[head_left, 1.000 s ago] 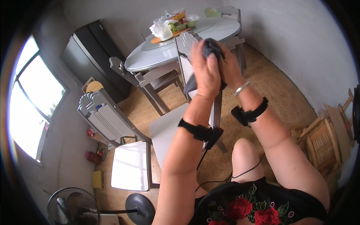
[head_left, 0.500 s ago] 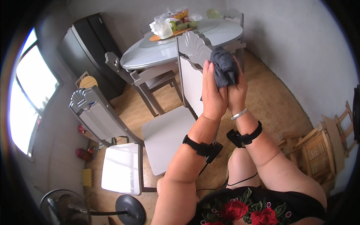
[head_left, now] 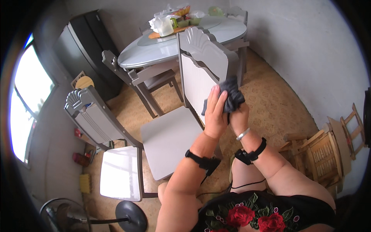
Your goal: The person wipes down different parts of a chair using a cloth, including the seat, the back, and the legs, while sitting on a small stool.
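Note:
A dark grey cloth (head_left: 232,94) is bunched over the side post of a grey wooden chair (head_left: 203,48). My left hand (head_left: 215,118) presses it from the seat side, fingers together and pointing up; a bit of cloth shows beyond that hand's outer edge. From the other side, my right hand (head_left: 239,119) closes round the cloth, its fingertips mostly hidden. Above both hands rise the chair's shell-carved top rail and pale back panel. The grey chair seat (head_left: 172,141) lies to the left of my forearms.
A second chair (head_left: 121,172) stands close on the left. Beyond is a round table (head_left: 150,54) bearing a jug and bowls, near a dark cabinet (head_left: 91,54). A fan (head_left: 131,216) is at lower left. Folded wooden chairs (head_left: 324,154) lean by the right wall.
Both hands and the cloth have slid down the chair's side post from near the top rail, uncovering its upper corner. The view has shifted slightly.

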A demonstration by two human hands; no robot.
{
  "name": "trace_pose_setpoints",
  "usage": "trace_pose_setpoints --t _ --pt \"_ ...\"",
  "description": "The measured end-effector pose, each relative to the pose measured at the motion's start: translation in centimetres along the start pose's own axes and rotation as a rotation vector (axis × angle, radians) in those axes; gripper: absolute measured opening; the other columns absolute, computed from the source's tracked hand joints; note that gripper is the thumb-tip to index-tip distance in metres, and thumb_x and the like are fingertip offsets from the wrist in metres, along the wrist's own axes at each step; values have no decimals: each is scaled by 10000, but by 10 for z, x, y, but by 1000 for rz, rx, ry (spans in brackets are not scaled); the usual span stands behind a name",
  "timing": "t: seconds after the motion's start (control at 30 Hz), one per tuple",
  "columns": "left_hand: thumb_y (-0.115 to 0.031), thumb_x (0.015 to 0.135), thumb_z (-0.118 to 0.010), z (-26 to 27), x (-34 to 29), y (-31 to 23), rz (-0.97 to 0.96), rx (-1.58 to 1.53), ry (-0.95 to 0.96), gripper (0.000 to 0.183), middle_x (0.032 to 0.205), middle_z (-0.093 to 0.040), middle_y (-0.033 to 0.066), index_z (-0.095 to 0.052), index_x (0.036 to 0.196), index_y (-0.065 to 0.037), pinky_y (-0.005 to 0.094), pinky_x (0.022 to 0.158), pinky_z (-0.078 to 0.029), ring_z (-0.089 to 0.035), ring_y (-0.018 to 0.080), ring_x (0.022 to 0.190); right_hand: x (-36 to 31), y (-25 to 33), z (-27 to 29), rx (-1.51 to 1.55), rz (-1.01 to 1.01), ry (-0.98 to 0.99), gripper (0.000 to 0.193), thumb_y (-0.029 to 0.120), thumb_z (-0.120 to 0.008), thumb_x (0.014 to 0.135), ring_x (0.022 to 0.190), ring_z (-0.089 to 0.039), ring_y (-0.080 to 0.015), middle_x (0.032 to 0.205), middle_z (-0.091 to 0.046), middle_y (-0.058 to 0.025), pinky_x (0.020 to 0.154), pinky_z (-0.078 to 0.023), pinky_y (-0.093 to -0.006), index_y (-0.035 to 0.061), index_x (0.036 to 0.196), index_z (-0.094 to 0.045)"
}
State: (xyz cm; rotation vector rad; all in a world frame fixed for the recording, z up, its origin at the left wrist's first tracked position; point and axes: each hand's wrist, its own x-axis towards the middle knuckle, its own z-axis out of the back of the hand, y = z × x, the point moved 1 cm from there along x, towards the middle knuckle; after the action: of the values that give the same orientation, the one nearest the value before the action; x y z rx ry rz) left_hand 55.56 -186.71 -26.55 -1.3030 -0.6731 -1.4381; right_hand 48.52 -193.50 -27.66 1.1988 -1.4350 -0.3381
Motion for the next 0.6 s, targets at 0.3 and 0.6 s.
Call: trace_pose_setpoints --t 0.3,0.6 --pt "166 662 -440 16 -48 -2 222 -59 131 713 1421 -373 261 -424 1353 -11 450 1114 -291 -362 420 1320 -35 -14 13 -104 -157 146 195 3 -523 873 872 -607 -113 954 -692 -80 785 -489 -269 -48 1023 -636" --pt "168 666 -445 17 -110 -7 428 1 199 798 1466 -330 213 -325 1424 -51 387 1116 -308 -318 364 1359 -72 -48 30 -272 -352 214 258 87 -518 883 884 -658 -220 967 -694 -176 802 -486 -322 -25 1089 -626"
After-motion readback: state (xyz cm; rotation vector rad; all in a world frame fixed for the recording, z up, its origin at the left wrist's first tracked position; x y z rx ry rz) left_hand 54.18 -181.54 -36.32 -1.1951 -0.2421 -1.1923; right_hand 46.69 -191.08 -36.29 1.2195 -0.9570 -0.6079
